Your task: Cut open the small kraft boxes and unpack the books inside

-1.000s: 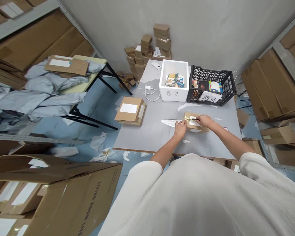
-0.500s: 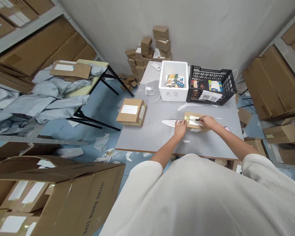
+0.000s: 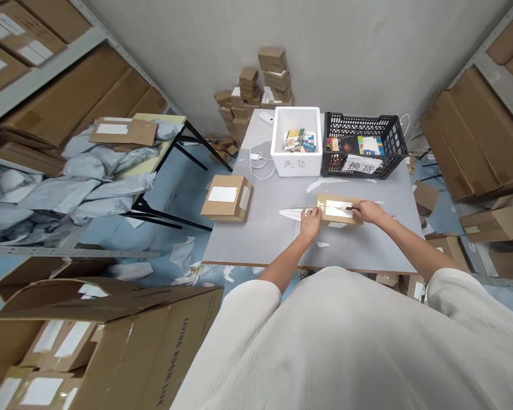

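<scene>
A small brown cardboard box (image 3: 336, 217) with a white label and shiny tape lies on the grey table (image 3: 265, 242). My left hand (image 3: 310, 222) grips the box's left end with its fingers at the corner. In my right hand (image 3: 370, 210) is a box cutter (image 3: 349, 208), its thin blade pointing left across the label on top of the box. Whether the blade has gone through the top cannot be made out. A white paper strip (image 3: 291, 214) lies just left of my left hand.
Behind the box stand a white foam bin (image 3: 297, 166) and a black plastic crate (image 3: 359, 121), both with books. Another taped carton (image 3: 223, 206) sits at the table's left edge. A white cable (image 3: 263, 171) lies near the bin. Grey parcels (image 3: 81, 165) cover the side table.
My right hand with the box cutter has drawn slightly to the right along the box top. My left hand stays at the box's left end. The view has shifted a little.
</scene>
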Demonstrator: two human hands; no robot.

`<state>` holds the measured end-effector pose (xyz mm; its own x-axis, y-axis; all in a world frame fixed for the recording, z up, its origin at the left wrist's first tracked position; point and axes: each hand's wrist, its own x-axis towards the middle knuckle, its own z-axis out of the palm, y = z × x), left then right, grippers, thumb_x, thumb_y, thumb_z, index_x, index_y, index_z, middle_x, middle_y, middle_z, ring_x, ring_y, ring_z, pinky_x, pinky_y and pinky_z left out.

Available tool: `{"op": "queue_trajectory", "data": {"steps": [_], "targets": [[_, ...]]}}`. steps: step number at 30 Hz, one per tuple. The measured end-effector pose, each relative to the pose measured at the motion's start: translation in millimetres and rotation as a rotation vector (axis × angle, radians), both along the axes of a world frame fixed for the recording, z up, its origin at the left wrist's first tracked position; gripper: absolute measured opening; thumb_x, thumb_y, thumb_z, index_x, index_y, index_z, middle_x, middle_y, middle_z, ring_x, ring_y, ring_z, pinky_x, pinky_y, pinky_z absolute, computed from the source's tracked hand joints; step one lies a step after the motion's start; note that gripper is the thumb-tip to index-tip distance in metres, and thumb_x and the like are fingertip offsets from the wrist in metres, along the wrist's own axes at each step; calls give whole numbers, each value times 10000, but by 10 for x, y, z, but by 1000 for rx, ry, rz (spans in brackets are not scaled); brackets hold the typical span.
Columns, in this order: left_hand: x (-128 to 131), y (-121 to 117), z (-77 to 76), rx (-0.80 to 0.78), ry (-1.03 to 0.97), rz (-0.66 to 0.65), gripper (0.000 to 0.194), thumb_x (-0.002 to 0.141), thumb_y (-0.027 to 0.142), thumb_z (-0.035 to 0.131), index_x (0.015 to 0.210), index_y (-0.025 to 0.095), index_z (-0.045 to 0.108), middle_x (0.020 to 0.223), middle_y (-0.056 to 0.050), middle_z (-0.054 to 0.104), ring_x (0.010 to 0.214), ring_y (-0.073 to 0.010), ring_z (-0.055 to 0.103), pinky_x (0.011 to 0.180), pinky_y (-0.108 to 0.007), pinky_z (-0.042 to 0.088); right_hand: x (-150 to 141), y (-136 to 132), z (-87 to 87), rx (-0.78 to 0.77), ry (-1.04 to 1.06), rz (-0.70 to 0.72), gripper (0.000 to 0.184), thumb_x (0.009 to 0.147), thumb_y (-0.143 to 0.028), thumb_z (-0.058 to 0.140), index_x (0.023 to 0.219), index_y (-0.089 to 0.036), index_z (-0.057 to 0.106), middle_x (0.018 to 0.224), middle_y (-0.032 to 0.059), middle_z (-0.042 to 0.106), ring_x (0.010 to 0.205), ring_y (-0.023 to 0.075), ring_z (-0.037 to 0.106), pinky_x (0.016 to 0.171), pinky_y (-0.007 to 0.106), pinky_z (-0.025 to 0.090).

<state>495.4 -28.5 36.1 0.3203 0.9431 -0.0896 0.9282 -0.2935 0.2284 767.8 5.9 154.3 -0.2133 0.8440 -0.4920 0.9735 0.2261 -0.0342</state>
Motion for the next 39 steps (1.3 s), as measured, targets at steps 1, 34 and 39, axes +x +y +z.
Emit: {"op": "queue_trajectory", "data": {"steps": [1,34,39], "targets": [[-4,2,4,-4,3,0,582,1099,174,404,1660,281,514,1619,-143,606,1390,-321,626,1343,-564,286,41,-5,-6,5,-1,-6,455,1139,-411,420,1349,-252,791,1363,142,769,1195,307,707,904,359,506],[156,47,222,-51,89,9,538,1072,237,520,1610,239,542,1545,-182,623,1484,-359,545,1379,-629,204,1576,-327,-91,29,36,-230,451,1074,-526,536,1247,-285,876,1172,155,844,1088,340,754,882,384,511],[499,94,299,-8,41,-91,588,1028,399,680,1563,208,528,1597,-195,558,1517,-369,489,1330,-545,304,1656,-505,-199,79,176,-258,507,1090,-481,444,1277,-255,858,1174,110,860,1078,312,759,855,336,507]]}}
